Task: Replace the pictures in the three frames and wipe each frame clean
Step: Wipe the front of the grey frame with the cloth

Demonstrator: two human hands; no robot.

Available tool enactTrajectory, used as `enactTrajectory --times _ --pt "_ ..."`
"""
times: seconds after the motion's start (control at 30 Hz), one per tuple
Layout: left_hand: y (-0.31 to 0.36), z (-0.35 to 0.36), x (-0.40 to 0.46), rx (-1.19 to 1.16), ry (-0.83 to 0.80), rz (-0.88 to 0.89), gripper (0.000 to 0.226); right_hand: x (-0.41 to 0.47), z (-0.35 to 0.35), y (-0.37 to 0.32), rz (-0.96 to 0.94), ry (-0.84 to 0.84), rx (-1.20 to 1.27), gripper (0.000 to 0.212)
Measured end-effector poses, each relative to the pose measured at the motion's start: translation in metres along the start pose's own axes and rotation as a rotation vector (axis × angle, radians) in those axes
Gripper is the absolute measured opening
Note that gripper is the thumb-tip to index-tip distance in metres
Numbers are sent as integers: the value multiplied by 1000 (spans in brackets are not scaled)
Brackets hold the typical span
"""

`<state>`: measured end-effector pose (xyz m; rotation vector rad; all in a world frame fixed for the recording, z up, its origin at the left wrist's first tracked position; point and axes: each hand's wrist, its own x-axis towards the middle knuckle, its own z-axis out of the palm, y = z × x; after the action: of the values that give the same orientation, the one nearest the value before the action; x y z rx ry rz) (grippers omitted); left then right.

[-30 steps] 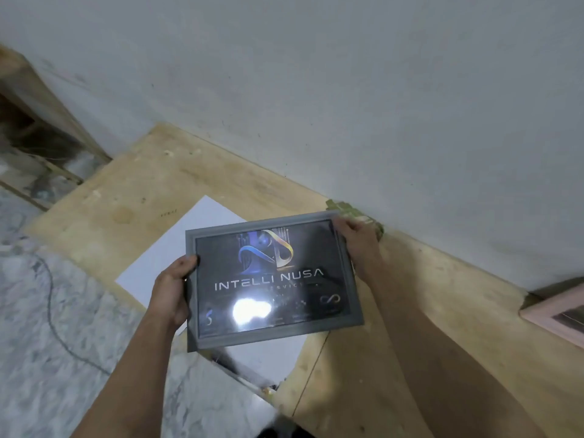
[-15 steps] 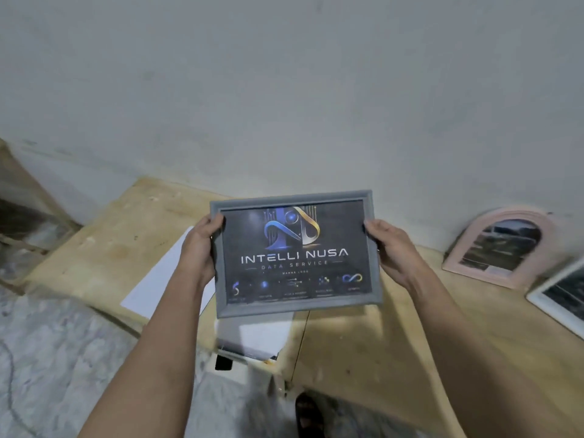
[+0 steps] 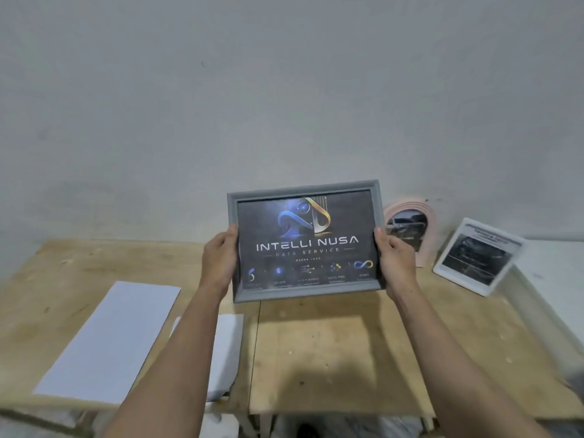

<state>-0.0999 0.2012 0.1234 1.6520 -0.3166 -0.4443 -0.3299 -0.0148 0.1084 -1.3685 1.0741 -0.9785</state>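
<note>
A grey rectangular frame [image 3: 305, 188] with a dark "INTELLI NUSA" picture is held upright above the wooden table [image 3: 331, 358], facing me. My left hand [image 3: 219, 260] grips its left edge and my right hand [image 3: 395, 260] grips its right edge. Behind my right hand a pink arched frame [image 3: 425, 216] leans on the wall. A white rectangular frame [image 3: 477, 257] with a dark picture leans at the right.
A large white sheet [image 3: 107, 343] lies on the table's left part. A smaller white sheet [image 3: 226, 352] lies beside my left forearm. The plain grey wall [image 3: 284, 90] rises right behind the table. A white surface [image 3: 556, 279] adjoins at the right.
Both hands have raised the grey frame and carried it rightward toward the wall. The view has swung right, and the pink and white frames are now fully in sight.
</note>
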Motion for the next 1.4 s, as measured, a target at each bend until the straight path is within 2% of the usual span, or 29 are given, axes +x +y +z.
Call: enactTrajectory --times 0.07,0.2,0.3,0.37,0.43,0.47,0.53,0.63,0.77,0.83,0.9,1.27,1.4 --pt "-10 21 -10 86 47 16 62 11 -8 8 2 70 20 89" --pt "-2 57 -13 67 163 95 55 20 -14 9 28 149 89 75" --pt "-5 73 11 30 76 129 52 37 -20 17 69 172 137 71" --pt "-8 81 29 -9 0 126 41 49 -22 20 83 191 174 55" --pt "-13 90 49 -9 -73 112 21 65 -25 21 59 203 182 23" --pt "-17 91 58 6 -104 96 17 70 -25 22 43 186 168 13" --pt "-26 91 75 63 -166 59 18 80 -26 26 18 129 146 6" --pt "-45 103 104 154 -211 -27 21 112 -26 49 -4 31 55 12" --pt "-71 118 137 177 -187 -122 17 155 -23 87 -19 -163 -228 19" --pt "-85 123 148 208 -175 -146 14 168 -19 103 31 -222 -261 12" --pt "-102 128 159 251 -155 -138 11 179 -13 114 91 -251 -238 16" --pt "-149 145 193 307 -25 -149 21 208 22 148 155 -171 -257 24" --pt "-147 151 195 321 -14 -116 21 212 29 155 145 -139 -299 18"
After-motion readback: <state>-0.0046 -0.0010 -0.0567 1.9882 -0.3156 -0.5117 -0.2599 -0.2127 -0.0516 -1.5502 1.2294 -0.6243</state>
